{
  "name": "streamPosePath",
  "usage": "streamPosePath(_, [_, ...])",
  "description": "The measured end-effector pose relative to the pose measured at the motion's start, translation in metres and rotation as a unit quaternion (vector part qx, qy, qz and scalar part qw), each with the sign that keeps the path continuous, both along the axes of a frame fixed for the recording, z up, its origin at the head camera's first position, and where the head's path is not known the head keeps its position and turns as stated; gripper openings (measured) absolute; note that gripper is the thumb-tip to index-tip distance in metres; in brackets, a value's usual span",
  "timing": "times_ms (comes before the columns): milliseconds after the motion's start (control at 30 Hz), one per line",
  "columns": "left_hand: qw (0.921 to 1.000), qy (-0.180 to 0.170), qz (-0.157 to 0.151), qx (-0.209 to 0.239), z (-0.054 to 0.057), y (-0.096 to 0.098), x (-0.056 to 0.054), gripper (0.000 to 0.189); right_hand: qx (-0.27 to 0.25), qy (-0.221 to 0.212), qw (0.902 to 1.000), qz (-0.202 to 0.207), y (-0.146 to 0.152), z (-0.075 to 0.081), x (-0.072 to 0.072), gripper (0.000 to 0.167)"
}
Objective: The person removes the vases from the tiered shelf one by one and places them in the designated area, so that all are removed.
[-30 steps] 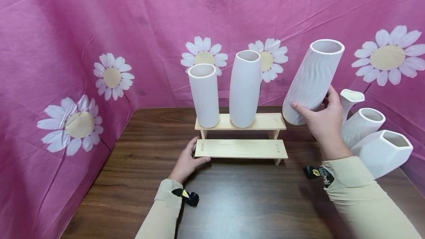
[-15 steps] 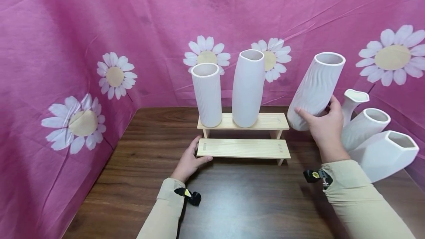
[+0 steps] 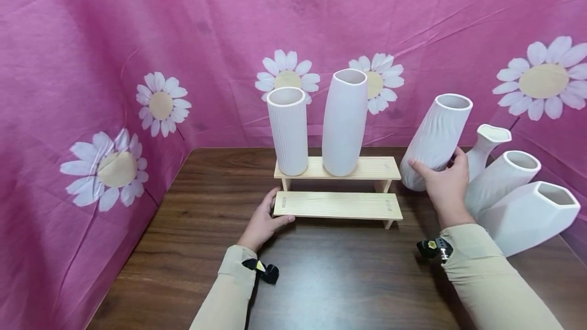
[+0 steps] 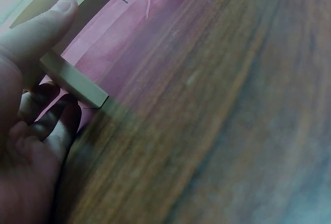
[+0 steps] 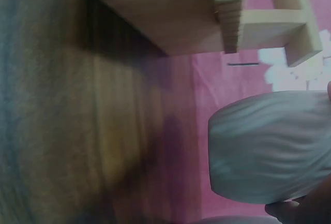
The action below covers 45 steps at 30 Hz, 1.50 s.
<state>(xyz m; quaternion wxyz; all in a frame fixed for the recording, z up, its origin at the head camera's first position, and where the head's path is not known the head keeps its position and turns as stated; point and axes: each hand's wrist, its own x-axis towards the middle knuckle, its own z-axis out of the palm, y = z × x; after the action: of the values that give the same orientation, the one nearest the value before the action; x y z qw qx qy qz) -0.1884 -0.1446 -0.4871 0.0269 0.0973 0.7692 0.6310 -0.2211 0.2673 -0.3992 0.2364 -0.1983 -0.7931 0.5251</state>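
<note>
My right hand (image 3: 446, 190) grips the lower part of a white vase (image 3: 437, 134) with a wavy surface, thumb toward me. Its mouth leans to the right, and its base is beside the right end of a two-step wooden stand (image 3: 339, 205). The right wrist view shows the rippled vase (image 5: 269, 146) from its base end. My left hand (image 3: 263, 224) holds the left end of the stand's lower step, thumb along the front edge. On the upper step stand a ribbed cylinder vase (image 3: 290, 134) and a taller smooth vase (image 3: 345, 126).
Right of my right hand are a vase with a flared mouth (image 3: 490, 139), a leaning wavy vase (image 3: 502, 180) and a leaning faceted vase (image 3: 527, 218). A pink cloth (image 3: 220, 39) printed with daisies hangs behind the dark wooden table (image 3: 321, 279).
My right hand has lowered the wavy vase toward the table, right of the stand. My left hand keeps its hold on the stand; the view has shifted slightly.
</note>
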Motion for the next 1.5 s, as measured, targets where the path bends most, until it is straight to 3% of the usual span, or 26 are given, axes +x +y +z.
streamPosePath(300, [0.9999, -0.008, -0.001, 0.011, -0.003, -0.001, -0.002, 0.088, -0.014, -0.005, 0.9998, -0.013, 0.001, -0.014, -0.003, 0.099])
streamPosePath(1067, [0.9989, -0.029, -0.016, 0.032, -0.003, -0.006, -0.004, 0.079, -0.040, -0.011, 0.9991, -0.014, -0.001, -0.026, -0.002, 0.100])
streamPosePath(1500, [0.9983, -0.048, -0.013, 0.028, 0.002, -0.004, -0.002, 0.090, 0.007, -0.011, 0.9998, 0.017, 0.001, -0.029, 0.004, 0.100])
